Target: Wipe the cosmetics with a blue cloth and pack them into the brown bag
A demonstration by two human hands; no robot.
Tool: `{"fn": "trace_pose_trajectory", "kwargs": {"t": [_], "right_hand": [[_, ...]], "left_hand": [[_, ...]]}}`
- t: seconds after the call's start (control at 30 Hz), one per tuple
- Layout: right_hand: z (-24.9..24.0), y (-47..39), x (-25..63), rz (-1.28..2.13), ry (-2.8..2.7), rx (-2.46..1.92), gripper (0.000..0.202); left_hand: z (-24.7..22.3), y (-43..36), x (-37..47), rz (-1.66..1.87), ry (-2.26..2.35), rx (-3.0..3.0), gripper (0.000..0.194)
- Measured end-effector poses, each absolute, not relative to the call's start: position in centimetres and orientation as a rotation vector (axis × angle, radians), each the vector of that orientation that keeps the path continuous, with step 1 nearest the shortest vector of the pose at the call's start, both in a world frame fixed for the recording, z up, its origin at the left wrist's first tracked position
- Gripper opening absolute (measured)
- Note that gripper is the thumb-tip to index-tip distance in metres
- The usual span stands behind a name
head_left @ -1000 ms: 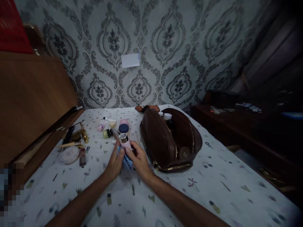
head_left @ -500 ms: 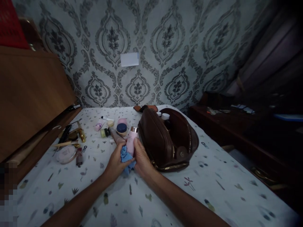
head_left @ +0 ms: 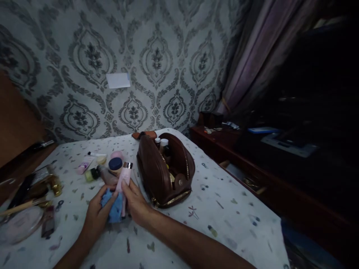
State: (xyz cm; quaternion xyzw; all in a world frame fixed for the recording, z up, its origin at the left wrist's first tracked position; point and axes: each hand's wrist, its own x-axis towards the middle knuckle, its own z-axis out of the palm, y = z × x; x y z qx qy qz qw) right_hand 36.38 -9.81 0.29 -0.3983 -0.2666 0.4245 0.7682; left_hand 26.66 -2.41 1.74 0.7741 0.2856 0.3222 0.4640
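We note scattered small cosmetic jars left. Our left hand grips a crumpled blue cloth against the slim pink silver-capped bottle, which our right hand pinches upright above the bed, steadying it. An open brown leather toiletry bag stands just beside, right.

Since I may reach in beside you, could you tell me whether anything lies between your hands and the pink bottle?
Only partly: the right hand grips the pink bottle directly, while the blue cloth sits between the left hand and the bottle's lower part.
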Motion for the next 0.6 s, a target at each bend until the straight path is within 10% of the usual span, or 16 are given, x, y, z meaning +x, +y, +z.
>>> {"fn": "trace_pose_trajectory", "kwargs": {"t": [0.6], "right_hand": [[0.2, -11.4, 36.6, 0.905, -1.028, -1.331, 0.039]], "left_hand": [[3.5, 1.0, 25.9, 0.827, 0.802, 1.780, 0.065]]}}
